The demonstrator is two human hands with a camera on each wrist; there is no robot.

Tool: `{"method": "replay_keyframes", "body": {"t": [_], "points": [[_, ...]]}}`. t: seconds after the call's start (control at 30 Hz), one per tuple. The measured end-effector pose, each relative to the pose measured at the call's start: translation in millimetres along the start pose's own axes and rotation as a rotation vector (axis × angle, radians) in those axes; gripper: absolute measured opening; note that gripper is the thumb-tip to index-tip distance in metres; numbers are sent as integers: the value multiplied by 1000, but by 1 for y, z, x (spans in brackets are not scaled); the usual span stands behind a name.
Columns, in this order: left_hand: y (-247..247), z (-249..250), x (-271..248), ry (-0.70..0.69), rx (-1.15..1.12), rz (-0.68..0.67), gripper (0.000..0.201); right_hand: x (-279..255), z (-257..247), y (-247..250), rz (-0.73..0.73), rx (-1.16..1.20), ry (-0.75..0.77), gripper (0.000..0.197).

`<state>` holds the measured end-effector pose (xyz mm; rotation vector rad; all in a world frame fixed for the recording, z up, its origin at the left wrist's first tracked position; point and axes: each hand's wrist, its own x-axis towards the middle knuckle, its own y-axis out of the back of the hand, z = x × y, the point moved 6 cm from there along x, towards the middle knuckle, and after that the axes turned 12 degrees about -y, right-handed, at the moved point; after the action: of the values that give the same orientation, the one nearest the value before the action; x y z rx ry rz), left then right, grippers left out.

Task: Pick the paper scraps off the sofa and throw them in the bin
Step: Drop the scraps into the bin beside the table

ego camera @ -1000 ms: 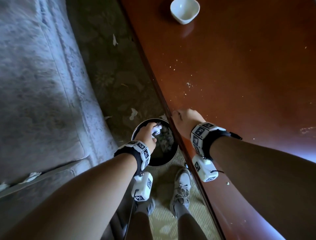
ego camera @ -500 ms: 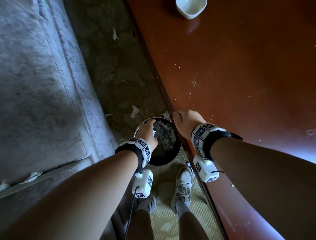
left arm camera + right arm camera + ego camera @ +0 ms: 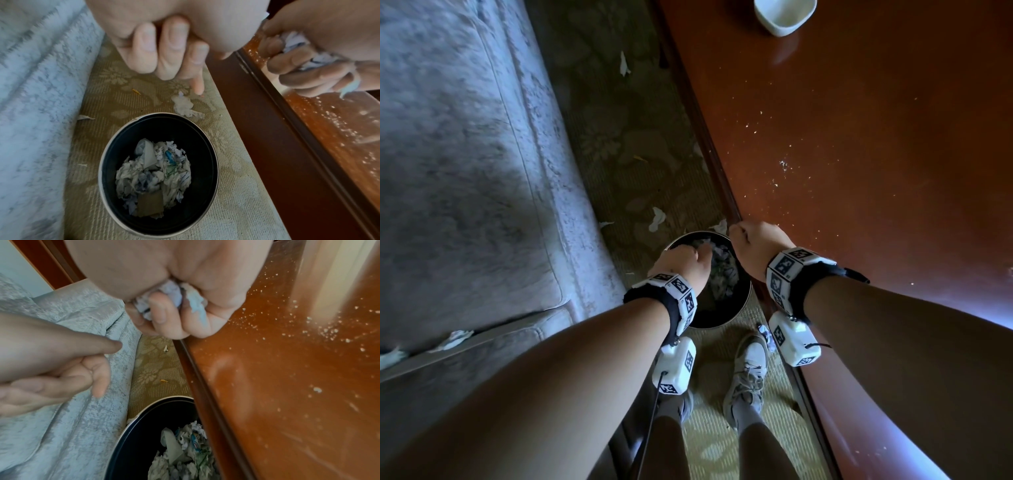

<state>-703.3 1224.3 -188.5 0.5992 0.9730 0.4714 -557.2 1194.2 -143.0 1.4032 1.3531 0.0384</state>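
Note:
A round black bin (image 3: 744, 305) stands on the floor between the grey sofa (image 3: 465, 171) and a wooden table. It holds a heap of crumpled paper scraps (image 3: 154, 175). My left hand (image 3: 698, 255) hangs over the bin's left side. In the left wrist view its fingers (image 3: 144, 48) are loosely curled and hold nothing. My right hand (image 3: 739, 233) is a fist at the table edge, just right of the bin. It grips a crumpled white-and-blue paper wad (image 3: 170, 290). White scraps (image 3: 453, 339) lie in the sofa seam at the lower left.
The red-brown table (image 3: 859, 171), dusted with crumbs, fills the right side, with a white bowl (image 3: 784, 17) at its far end. Loose scraps (image 3: 656, 217) lie on the patterned carpet beyond the bin. My feet in sneakers (image 3: 748, 373) stand just behind the bin.
One second ago my left hand held a white scrap over the bin; now it is empty and the scrap lies in the bin. The right fist has stayed at the table edge.

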Motion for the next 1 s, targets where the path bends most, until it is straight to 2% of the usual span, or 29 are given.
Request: {"method": "replay_keyframes", "body": {"t": [0.1, 0.2, 0.27, 0.47, 0.53, 0.6, 0.67, 0.83, 1.0], "points": [[-2, 14, -2, -75, 39, -42, 45, 0, 2, -1, -6, 3, -7, 44], [-2, 23, -3, -94, 22, -20, 31, -1, 2, -2, -17, -1, -12, 44], [2, 24, -5, -94, -3, 49, 27, -1, 2, -2, -15, -2, -9, 43], [28, 37, -15, -127, -404, 325, 28, -1, 0, -2, -33, -45, -54, 32], [35, 46, -19, -134, -494, 366, 27, -1, -1, -4, -60, -106, -75, 25], [37, 55, -18, -165, -451, 357, 21, -1, -3, -4, -53, -189, -58, 17], [38, 54, -15, -153, -464, 330, 12, -2, -3, -5, -40, -197, -22, 17], [32, 39, -9, -73, -616, 269, 6, -5, -3, -8, -121, -68, -3, 46], [26, 35, -9, -73, -701, 243, 8, -3, -1, -13, -106, -119, 27, 27]]}}
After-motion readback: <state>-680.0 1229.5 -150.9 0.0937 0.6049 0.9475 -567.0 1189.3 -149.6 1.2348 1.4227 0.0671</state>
